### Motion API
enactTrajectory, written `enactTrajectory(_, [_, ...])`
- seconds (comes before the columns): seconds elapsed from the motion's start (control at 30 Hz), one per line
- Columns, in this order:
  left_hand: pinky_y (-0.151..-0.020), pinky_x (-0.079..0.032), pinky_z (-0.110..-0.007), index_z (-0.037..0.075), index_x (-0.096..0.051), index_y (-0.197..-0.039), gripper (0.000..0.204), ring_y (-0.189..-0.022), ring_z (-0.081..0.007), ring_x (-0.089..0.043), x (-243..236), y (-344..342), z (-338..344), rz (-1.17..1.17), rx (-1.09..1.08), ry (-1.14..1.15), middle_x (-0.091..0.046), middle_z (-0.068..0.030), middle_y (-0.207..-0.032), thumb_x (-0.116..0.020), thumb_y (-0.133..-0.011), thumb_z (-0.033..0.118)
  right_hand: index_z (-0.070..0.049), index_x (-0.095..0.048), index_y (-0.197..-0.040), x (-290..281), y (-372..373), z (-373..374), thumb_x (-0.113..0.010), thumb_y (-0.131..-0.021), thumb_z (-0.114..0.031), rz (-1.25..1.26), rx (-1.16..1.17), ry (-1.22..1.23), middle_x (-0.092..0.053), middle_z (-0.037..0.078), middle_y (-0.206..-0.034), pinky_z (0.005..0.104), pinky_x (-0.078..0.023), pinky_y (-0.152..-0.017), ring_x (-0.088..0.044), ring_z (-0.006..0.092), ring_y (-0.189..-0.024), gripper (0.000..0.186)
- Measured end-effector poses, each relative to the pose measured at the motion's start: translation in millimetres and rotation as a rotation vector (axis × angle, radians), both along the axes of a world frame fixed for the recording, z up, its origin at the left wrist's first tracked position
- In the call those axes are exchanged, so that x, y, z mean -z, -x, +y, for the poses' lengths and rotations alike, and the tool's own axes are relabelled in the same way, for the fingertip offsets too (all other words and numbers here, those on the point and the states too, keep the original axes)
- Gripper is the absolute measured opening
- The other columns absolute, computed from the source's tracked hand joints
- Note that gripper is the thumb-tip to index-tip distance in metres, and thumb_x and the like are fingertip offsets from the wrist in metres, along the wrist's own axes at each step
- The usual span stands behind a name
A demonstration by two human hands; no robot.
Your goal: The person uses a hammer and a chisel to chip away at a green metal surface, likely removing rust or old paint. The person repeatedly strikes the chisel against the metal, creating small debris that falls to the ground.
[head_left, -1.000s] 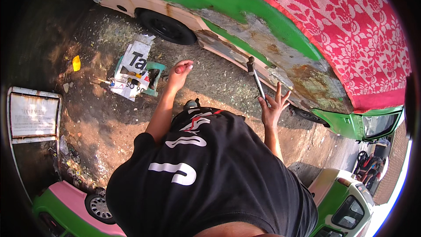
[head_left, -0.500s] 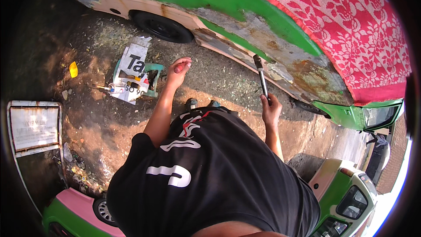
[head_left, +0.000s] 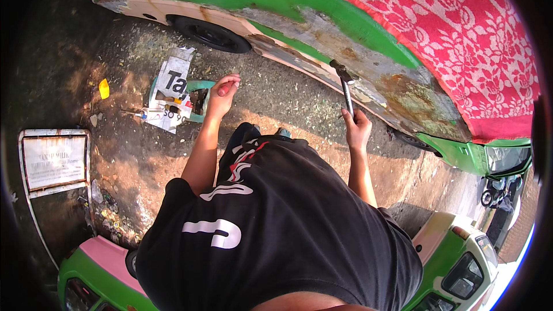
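My left hand is closed around a red-handled tool, above the ground and left of my right hand. My right hand grips a hammer by its shaft, head upward, in front of the rusted, patched lower side of a green and pink van; whether the head touches it I cannot tell. Beyond my left hand, a white printed sheet lies over a teal plastic item on the ground, with several small yellow-handled and other tools on top.
A red floral cloth drapes the van, whose wheel shows. Left stand a rusty framed sign and a yellow scrap. Green vehicles are behind me. A motorbike stands far right, and litter lies near the sign.
My right hand's spread fingers have closed around the hammer's shaft, and its head has tilted. My left hand has shifted a little left with the red tool. One shoe now shows further forward.
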State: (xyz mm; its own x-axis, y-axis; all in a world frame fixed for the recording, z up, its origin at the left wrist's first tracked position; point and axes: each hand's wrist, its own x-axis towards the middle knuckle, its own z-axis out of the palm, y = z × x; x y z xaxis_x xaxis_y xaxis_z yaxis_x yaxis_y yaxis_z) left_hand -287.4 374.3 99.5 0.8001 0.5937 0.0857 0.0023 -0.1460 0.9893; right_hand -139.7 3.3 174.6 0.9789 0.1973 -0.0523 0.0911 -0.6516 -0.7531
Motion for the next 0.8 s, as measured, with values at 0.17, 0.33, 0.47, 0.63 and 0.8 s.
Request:
enactTrajectory(0.17, [-0.094, -0.046, -0.031, 0.002, -0.066, -0.096, 0.011, -0.107, -0.0202, -0.062, 12.9, -19.8, 0.3, -0.070, 0.029, -0.111, -0.066, -0.0110, -0.112, -0.064, -0.086, -0.003, -0.001, -0.069, -0.078, -6.0, -6.8, 4.3, -0.077, -0.081, -0.035, 0.048, -0.016, -0.052, -0.053, 0.002, -0.054, 0.0289, -0.038, -0.050, -0.045, 0.0089, -0.052, 0.035])
enactTrajectory(0.33, [-0.092, -0.048, -0.035, 0.004, -0.066, -0.096, 0.012, -0.108, -0.0294, -0.062, 28.2, -54.5, 28.0, -0.081, 0.115, -0.296, -0.063, -0.0138, -0.116, -0.063, -0.086, 0.000, -0.001, -0.071, -0.081, -9.8, 1.9, 23.6, -0.078, -0.079, -0.035, 0.043, 0.008, 0.016, -0.055, 0.003, -0.054, 0.0295, -0.040, -0.052, -0.047, 0.0093, -0.053, 0.035])
enactTrajectory(0.47, [-0.090, -0.049, -0.036, 0.004, -0.065, -0.096, 0.012, -0.110, -0.0306, -0.061, 30.3, -84.9, 51.9, -0.103, 0.191, -0.396, -0.061, -0.0141, -0.119, -0.063, -0.085, -0.001, -0.001, -0.072, -0.082, -22.6, 12.4, 56.7, -0.078, -0.079, -0.035, 0.054, 0.017, 0.077, -0.058, 0.006, -0.056, 0.0302, -0.042, -0.053, -0.049, 0.0099, -0.053, 0.035])
enactTrajectory(0.63, [-0.086, -0.049, -0.034, 0.003, -0.061, -0.095, 0.028, -0.103, -0.0283, -0.062, 53.1, -113.3, 80.7, -0.102, 0.303, -0.342, -0.059, -0.0145, -0.120, -0.055, -0.071, -0.012, 0.000, -0.073, -0.086, -21.6, 26.0, 97.3, -0.077, -0.081, -0.035, 0.072, 0.057, 0.131, -0.058, 0.004, -0.057, 0.0297, -0.042, -0.053, -0.050, 0.0091, -0.055, 0.036])
enactTrajectory(0.8, [-0.081, -0.049, -0.034, 0.004, -0.059, -0.092, 0.025, -0.094, -0.0262, -0.061, 83.3, -129.0, 105.9, -0.106, 0.376, -0.329, -0.058, -0.0113, -0.109, -0.057, -0.071, -0.011, 0.001, -0.072, -0.087, -22.0, 45.1, 142.4, -0.077, -0.082, -0.035, 0.125, 0.096, 0.132, -0.056, 0.000, -0.059, 0.0274, -0.038, -0.053, -0.046, 0.0067, -0.057, 0.037])
